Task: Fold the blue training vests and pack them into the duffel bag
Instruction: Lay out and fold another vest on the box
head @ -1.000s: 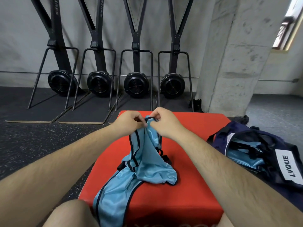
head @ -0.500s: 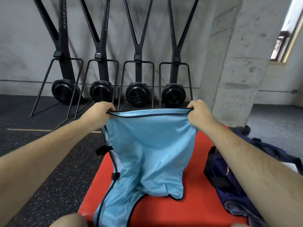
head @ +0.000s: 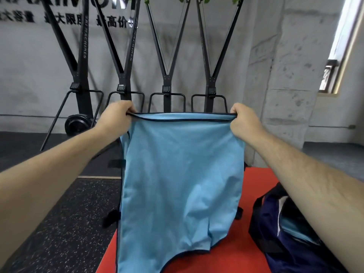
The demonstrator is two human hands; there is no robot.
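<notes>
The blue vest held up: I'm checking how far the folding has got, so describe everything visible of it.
The vest is light blue, thin and faintly shiny, like sports polyester, edged with dark piping, with short black straps at its sides. It is unfolded, hanging spread out with light creases. The left hand and right hand each grip a top corner, pulling the upper hem taut. Its curved lower edge hangs over the red pad, and part runs out of frame.

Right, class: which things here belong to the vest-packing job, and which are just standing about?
Job: blue vest, gripped at its top edge by left hand and right hand; duffel bag.
Standing about: red pad, black exercise machines, concrete pillar.
</notes>
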